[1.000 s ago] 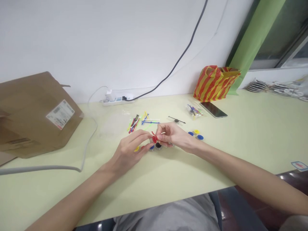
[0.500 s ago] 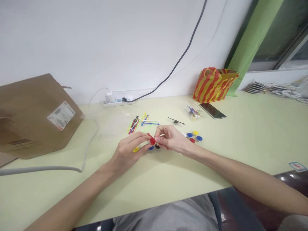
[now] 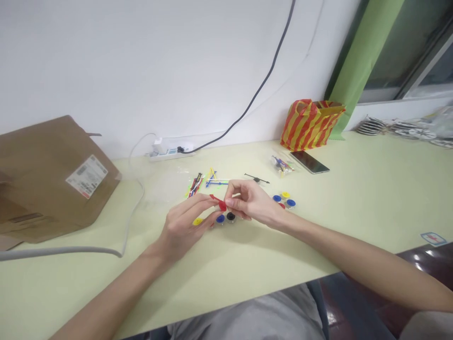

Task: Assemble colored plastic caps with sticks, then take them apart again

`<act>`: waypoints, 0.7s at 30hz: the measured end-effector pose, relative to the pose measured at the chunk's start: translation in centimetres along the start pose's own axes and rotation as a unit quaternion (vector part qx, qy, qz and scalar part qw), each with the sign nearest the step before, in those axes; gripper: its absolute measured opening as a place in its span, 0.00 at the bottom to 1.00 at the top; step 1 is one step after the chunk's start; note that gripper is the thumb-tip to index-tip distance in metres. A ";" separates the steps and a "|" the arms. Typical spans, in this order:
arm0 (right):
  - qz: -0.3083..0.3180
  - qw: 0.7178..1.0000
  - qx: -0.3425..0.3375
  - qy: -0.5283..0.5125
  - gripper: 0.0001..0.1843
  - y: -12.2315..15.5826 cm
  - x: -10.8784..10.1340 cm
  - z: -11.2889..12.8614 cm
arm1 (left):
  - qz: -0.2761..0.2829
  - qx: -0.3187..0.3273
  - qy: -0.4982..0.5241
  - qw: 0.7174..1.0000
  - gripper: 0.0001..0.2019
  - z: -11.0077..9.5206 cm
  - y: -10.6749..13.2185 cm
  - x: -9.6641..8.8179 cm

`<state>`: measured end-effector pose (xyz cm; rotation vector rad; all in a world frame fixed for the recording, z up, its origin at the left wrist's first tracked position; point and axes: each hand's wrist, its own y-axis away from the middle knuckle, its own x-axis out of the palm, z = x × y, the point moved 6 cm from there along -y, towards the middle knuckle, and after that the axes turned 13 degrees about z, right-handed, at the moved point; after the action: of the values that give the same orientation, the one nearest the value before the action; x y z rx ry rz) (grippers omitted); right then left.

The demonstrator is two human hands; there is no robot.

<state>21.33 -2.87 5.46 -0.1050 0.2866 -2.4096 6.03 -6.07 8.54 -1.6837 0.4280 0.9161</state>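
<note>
Between my two hands, just above the table, is a red arrow spinner (image 3: 222, 206) with a round middle and a pointed arm reaching to the left. My left hand (image 3: 184, 222) is closed on it with thumb and fingers. My right hand (image 3: 249, 200) pinches its right side; that end is hidden by the fingertips. Below the hands sit a yellow disc (image 3: 197, 221), a blue disc (image 3: 220, 218) and a black disc (image 3: 231, 216) on clear bases. Behind them lie loose coloured arrows (image 3: 195, 184), and a black arrow spinner (image 3: 256, 179) stands further back.
More coloured discs (image 3: 290, 203) stand right of my right hand. Behind are a clear bag of arrows (image 3: 282, 165), a phone (image 3: 309, 162), a striped bag (image 3: 311, 125) and a power strip (image 3: 170, 152). A cardboard box (image 3: 46, 179) and grey cable (image 3: 71, 248) lie left.
The red spinner has tilted between my fingers, its round middle now seen more edge-on. Both hands keep their grip. The whole view has shifted slightly.
</note>
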 end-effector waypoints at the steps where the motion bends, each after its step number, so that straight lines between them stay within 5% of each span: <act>1: -0.003 1.000 -0.016 0.008 0.23 0.0 0.0 0.4 | -0.010 -0.008 0.004 1.000 0.09 0.0 -0.1 -0.1; 12: -0.041 0.959 -0.050 0.274 0.13 0.8 -0.1 1.6 | 0.001 -0.028 0.023 0.999 0.08 1.4 0.3 1.1; 17: -0.146 0.914 -0.050 0.375 0.11 0.9 -5.3 3.1 | 0.012 -0.060 0.009 0.998 0.13 2.4 0.5 1.3; 21: -0.165 0.855 0.066 0.487 0.10 0.8 -10.2 1.6 | 0.017 -0.095 -0.002 0.995 0.13 3.9 0.9 1.2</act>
<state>29.76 2.98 6.86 1.2537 0.5839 -2.6101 4.78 -2.47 6.77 -1.8521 0.3768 1.0111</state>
